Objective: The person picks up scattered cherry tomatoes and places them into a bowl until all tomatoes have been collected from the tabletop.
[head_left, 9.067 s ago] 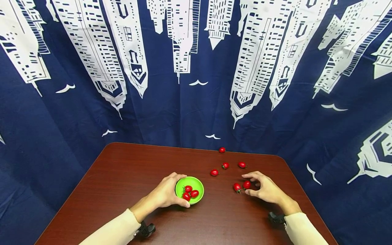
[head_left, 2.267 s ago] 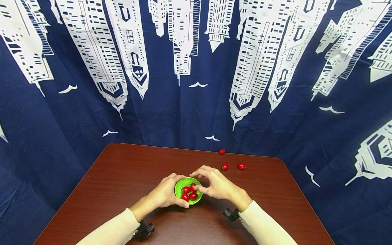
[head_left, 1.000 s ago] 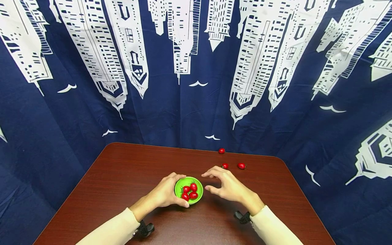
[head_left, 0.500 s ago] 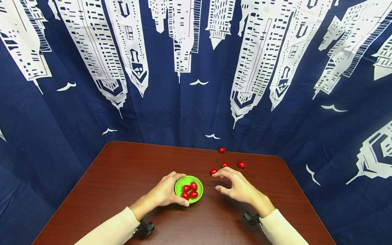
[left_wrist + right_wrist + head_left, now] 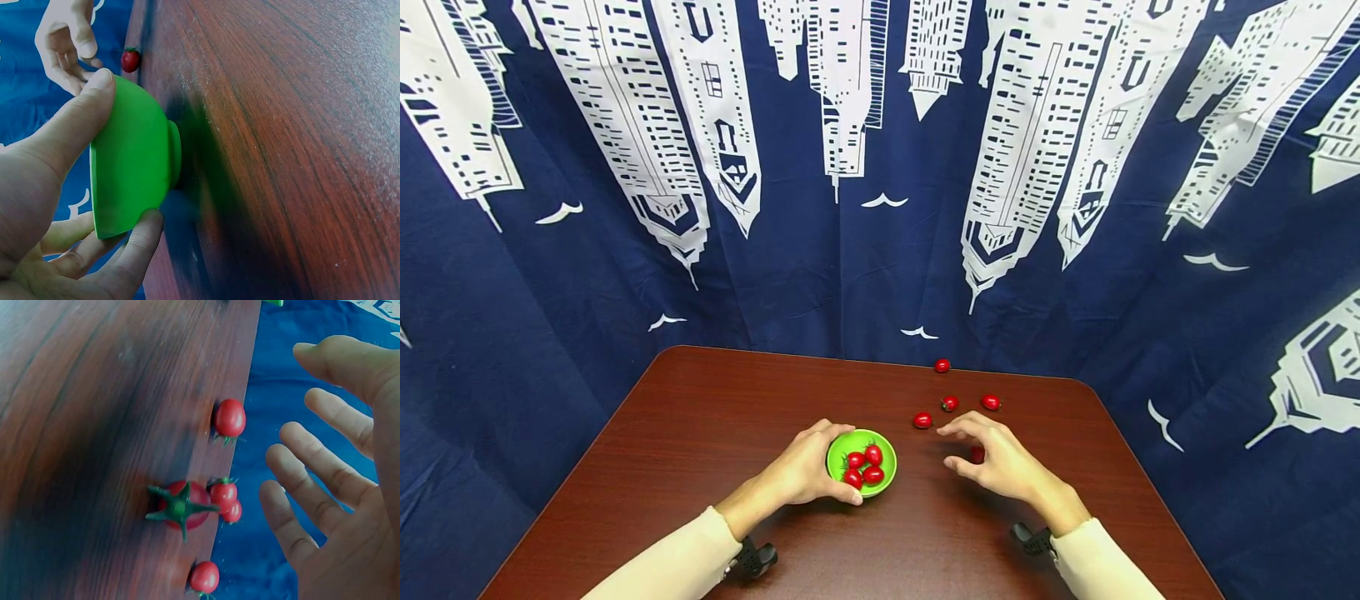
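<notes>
Tomato (image 5: 976, 454), small and red, lay on the brown table (image 5: 700, 433) under the spread fingers (image 5: 958, 427) of the right hand (image 5: 1000, 467), mostly hidden by them in the head view; the fingers arched above it, loosely parted and pinching nothing, and none plainly touched it. In the right wrist view the same tomato (image 5: 182, 505) showed its green star-shaped calyx turned toward the palm side, so its stem end faced the hand (image 5: 350, 487); it was close to round, and its long axis could not be told. Beyond the fingertips lay four more tomatoes: one (image 5: 922, 420) just past the index finger, two (image 5: 951, 403) (image 5: 991, 402) a little farther out, and one (image 5: 942, 365) at the far table edge against the curtain (image 5: 880, 208). Nothing stood between the open fingers and the tomato beneath them. Off to the thumb side of the right hand, the left hand (image 5: 801, 471) gripped the green bowl (image 5: 880, 442), thumb curled on the near rim and fingers wrapped round the far side; the left wrist view showed the thumb (image 5: 75, 125) pressed on the bowl's (image 5: 134, 165) outer wall and a finger hooked under its lower edge. Four tomatoes (image 5: 865, 467) sat inside the bowl. The curtain was dark blue with white skyscrapers and birds printed on it; no readable writing or brand showed anywhere.
</notes>
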A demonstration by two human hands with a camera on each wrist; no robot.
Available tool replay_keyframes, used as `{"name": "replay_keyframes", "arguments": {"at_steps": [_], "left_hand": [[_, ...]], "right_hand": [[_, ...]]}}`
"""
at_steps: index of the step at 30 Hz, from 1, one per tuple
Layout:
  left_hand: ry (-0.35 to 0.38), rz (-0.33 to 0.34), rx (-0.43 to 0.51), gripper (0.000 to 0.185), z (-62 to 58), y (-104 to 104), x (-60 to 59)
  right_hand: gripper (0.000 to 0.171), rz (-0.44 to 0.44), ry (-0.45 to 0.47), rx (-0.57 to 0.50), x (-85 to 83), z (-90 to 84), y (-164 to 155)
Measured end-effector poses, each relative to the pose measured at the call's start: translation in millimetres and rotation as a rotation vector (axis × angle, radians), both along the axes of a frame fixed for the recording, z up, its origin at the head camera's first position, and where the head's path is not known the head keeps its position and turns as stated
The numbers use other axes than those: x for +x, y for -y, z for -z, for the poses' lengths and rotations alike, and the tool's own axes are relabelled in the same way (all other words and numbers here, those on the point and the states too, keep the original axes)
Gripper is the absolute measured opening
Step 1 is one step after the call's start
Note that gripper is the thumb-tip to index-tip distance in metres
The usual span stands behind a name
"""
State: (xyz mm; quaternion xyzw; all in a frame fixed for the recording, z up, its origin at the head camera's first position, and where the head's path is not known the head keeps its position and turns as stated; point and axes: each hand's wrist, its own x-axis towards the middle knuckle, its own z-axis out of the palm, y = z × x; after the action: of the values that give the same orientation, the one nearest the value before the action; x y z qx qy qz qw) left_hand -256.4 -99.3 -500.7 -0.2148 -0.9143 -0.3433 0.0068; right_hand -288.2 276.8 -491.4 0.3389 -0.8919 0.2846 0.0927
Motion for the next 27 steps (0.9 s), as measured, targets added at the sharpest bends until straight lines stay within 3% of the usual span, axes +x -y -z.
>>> {"name": "replay_keyframes", "arguments": {"at_steps": [7, 16, 27], "left_hand": [[0.009, -0.002, 0.003, 0.109, -0.7, -0.7, 0.4], [0.003, -0.004, -0.003, 0.108, -2.4, -0.6, 0.2], [0.011, 0.003, 0.002, 0.108, -1.8, -1.0, 0.9]], "right_hand": [[0.042, 0.030, 0.032, -0.004, 2.4, 1.6, -13.3], [0.048, 0.099, -0.017, 0.070, 5.7, 4.1, -28.8], [0.062, 0.162, 0.040, 0.132, 5.6, 10.6, -37.8]]}}
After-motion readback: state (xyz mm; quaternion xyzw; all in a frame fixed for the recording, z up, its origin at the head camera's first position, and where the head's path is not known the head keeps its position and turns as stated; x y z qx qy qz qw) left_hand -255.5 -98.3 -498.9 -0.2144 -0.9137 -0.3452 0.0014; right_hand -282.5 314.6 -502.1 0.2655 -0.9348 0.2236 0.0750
